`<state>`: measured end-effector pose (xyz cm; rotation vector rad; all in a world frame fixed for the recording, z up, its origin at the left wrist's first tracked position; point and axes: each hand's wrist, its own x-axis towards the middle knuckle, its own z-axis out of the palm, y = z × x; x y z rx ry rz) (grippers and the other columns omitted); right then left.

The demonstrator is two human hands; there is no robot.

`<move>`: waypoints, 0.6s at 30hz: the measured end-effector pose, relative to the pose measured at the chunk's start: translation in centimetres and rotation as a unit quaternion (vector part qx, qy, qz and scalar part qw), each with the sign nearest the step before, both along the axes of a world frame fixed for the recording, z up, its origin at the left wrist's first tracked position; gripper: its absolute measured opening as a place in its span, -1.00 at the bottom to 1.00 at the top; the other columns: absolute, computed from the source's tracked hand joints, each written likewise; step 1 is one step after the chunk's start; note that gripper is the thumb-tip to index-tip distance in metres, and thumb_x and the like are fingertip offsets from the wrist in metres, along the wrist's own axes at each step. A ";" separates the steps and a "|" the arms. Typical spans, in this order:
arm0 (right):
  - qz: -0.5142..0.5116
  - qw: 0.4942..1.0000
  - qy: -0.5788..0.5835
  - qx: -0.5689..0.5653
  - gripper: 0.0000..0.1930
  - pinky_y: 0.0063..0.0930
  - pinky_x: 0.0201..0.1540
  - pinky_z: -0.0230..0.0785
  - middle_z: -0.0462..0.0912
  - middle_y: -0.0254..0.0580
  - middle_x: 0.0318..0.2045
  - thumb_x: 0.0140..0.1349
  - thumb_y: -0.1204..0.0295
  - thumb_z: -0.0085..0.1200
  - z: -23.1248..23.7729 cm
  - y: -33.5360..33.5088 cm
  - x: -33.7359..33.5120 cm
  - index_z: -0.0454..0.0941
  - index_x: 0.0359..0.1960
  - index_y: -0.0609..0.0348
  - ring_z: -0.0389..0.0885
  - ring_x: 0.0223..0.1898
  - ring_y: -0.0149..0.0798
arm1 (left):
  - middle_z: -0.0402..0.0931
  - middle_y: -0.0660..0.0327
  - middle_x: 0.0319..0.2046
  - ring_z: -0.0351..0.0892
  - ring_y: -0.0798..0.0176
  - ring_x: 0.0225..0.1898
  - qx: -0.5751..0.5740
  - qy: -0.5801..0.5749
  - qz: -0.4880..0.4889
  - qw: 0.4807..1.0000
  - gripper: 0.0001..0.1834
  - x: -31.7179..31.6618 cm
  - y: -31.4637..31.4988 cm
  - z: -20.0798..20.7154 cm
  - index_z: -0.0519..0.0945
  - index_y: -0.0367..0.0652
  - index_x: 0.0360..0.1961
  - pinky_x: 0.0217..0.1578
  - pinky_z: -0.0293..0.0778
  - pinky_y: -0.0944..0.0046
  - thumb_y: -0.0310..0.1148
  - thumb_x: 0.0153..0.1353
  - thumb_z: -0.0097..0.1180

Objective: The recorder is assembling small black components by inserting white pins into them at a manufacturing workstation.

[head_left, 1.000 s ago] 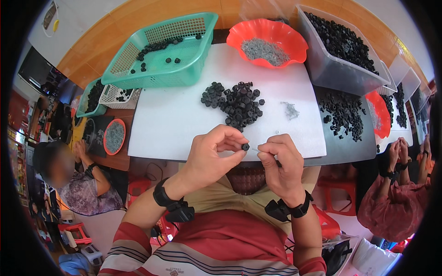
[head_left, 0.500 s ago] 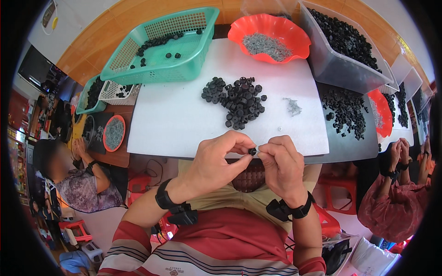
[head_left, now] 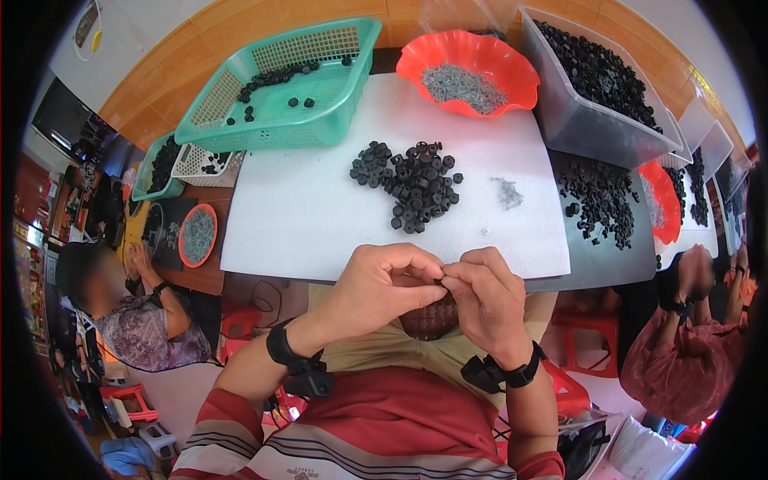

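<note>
Just beyond the near edge of the white work mat (head_left: pixel 296 216), my two hands meet at the fingertips. My left hand (head_left: pixel 372 284) pinches a small black knob (head_left: pixel 438 282), mostly covered by the fingers. Against it press the thumb and forefinger of my right hand (head_left: pixel 490 302); whatever they pinch is hidden. Farther in on the mat lies a heap of black knobs (head_left: pixel 420 184). To its right sits a small pile of silvery screws (head_left: pixel 509 194), with one tiny pale piece (head_left: pixel 485 232) lying closer to me.
A green basket (head_left: pixel 320 124) with some knobs stands far left. A red scalloped bowl (head_left: pixel 512 60) of screws sits at the back, beside a grey tub (head_left: pixel 608 128) of black parts. Loose black parts (head_left: pixel 602 200) lie right. People work on both sides.
Both hands have drawn slightly nearer to me, and their fingertips have closed together over the black knob, which shows less now. The piles on the mat look the same.
</note>
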<state>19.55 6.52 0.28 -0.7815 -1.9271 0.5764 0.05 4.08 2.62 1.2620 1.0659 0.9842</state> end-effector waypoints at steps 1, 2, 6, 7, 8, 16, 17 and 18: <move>0.005 1.000 0.003 -0.005 -0.82 -0.30 -0.46 0.49 0.57 -0.15 -0.31 0.18 0.66 0.26 0.0 0.0 0.1 0.62 -0.20 0.18 0.64 -0.47 -0.11 | 0.70 0.26 -0.27 0.65 0.48 -0.21 0.001 0.000 0.000 1.000 -0.83 0.0 0.0 0.0 0.69 -0.34 -0.14 -0.11 0.61 0.43 -0.62 0.23 0.30; 0.005 1.000 0.003 -0.005 -0.82 -0.30 -0.46 0.49 0.57 -0.15 -0.31 0.18 0.66 0.26 -0.1 0.0 0.1 0.62 -0.20 0.18 0.64 -0.47 -0.11 | 0.69 0.19 -0.22 0.66 0.43 -0.20 -0.026 -0.020 -0.002 0.999 -0.84 -0.1 0.1 0.0 0.68 -0.37 -0.16 -0.12 0.62 0.40 -0.64 0.22 0.32; 0.026 1.000 0.001 -0.013 -0.78 -0.31 -0.45 0.48 0.58 -0.11 -0.29 0.19 0.67 0.23 0.1 0.1 0.5 0.63 -0.13 0.23 0.64 -0.46 -0.11 | 0.70 0.13 -0.22 0.67 0.40 -0.20 -0.073 -0.055 -0.003 0.996 -0.84 -0.1 0.1 -0.1 0.67 -0.38 -0.18 -0.13 0.64 0.38 -0.63 0.22 0.34; 0.035 0.999 -0.002 -0.020 -0.76 -0.32 -0.45 0.48 0.59 -0.09 -0.27 0.19 0.68 0.23 0.3 0.1 0.6 0.63 -0.10 0.24 0.65 -0.46 -0.11 | 0.70 0.13 -0.22 0.67 0.40 -0.20 -0.073 -0.055 -0.002 0.996 -0.84 -0.1 0.1 -0.1 0.67 -0.38 -0.18 -0.13 0.64 0.38 -0.63 0.22 0.34; 0.035 0.999 -0.001 -0.020 -0.76 -0.32 -0.45 0.48 0.59 -0.09 -0.27 0.19 0.68 0.23 0.3 0.2 0.7 0.63 -0.10 0.24 0.65 -0.46 -0.11 | 0.70 0.14 -0.23 0.68 0.40 -0.21 -0.079 -0.071 -0.001 0.994 -0.84 -0.1 0.1 -0.2 0.67 -0.37 -0.17 -0.14 0.64 0.38 -0.62 0.22 0.34; 0.069 0.993 -0.014 -0.093 -0.62 -0.33 -0.43 0.52 0.59 -0.09 -0.18 0.11 0.64 0.32 1.2 -0.3 1.1 0.62 0.01 0.21 0.67 -0.43 -0.13 | 0.68 0.18 -0.23 0.68 0.40 -0.21 -0.097 -0.161 0.012 0.982 -0.83 -0.2 0.1 -0.5 0.61 -0.29 -0.18 -0.13 0.62 0.39 -0.56 0.25 0.34; 0.069 0.993 -0.014 -0.093 -0.62 -0.33 -0.43 0.52 0.59 -0.09 -0.18 0.11 0.64 0.32 0.9 -0.2 1.1 0.62 0.01 0.21 0.67 -0.43 -0.13 | 0.67 0.19 -0.21 0.66 0.42 -0.17 -0.109 -0.171 0.005 0.979 -0.83 -0.2 0.1 -0.3 0.60 -0.27 -0.17 -0.10 0.59 0.41 -0.55 0.26 0.33; 0.066 0.996 -0.010 -0.065 -0.61 -0.33 -0.42 0.53 0.59 -0.10 -0.19 0.10 0.61 0.35 0.4 0.0 1.1 0.62 0.01 0.20 0.67 -0.42 -0.13 | 0.67 0.19 -0.18 0.63 0.45 -0.13 -0.121 -0.180 -0.003 0.976 -0.83 -0.1 0.0 -0.2 0.58 -0.25 -0.16 -0.07 0.57 0.42 -0.53 0.27 0.32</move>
